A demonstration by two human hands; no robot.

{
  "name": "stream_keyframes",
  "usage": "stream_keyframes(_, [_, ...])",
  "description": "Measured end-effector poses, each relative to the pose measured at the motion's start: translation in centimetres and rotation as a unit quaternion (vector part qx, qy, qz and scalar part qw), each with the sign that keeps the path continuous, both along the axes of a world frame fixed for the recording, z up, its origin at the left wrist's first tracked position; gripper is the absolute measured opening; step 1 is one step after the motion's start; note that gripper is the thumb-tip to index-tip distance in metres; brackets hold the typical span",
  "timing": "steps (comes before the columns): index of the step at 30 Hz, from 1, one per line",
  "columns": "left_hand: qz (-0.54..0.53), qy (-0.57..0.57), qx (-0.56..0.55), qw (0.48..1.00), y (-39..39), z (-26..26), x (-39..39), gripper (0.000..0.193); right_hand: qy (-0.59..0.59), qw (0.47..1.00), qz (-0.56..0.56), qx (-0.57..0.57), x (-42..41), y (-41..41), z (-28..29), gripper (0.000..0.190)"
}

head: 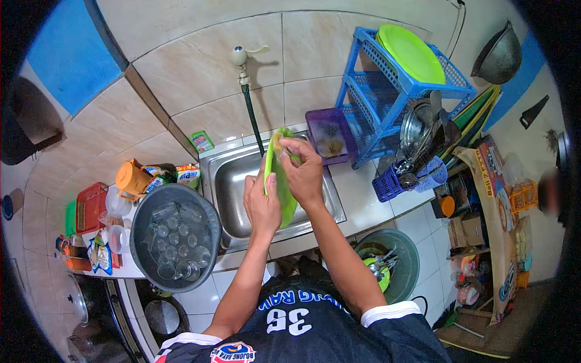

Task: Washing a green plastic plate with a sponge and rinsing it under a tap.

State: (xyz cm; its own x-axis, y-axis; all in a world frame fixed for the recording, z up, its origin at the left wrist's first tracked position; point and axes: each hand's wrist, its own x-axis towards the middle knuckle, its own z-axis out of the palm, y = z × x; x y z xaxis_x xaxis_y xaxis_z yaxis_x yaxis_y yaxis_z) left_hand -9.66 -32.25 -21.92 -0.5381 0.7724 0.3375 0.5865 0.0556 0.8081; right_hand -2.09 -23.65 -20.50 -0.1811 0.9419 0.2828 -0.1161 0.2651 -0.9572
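Over the stainless steel sink (231,186), my left hand (262,204) grips a lime-green plate (287,206) by its side. The plate is tilted nearly on edge, its face turned toward my right hand (302,170). Bent fingers of that hand pinch a small yellowish pad (277,141), perhaps a sponge, against the plate's far rim. Most of the pad is hidden by the fingers. Behind the plate, a dark green hose (252,113) runs down from the wall tap (240,56) into the sink.
Left of the sink stands a grey tub (138,245) full of glasses in water. A purple basin (349,149) sits at the right rim, beside a blue plastic rack (390,109) bearing green plates (413,54). Below the counter, a green tub (408,267) holds cutlery and dishes.
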Motion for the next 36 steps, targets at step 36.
stream_keyframes(36, [0.004,0.143,-0.103,0.984,15.8,-5.1,8.4,0.049,-0.234,0.951,-0.188,0.07,7.8,14.9,-13.5,0.013])
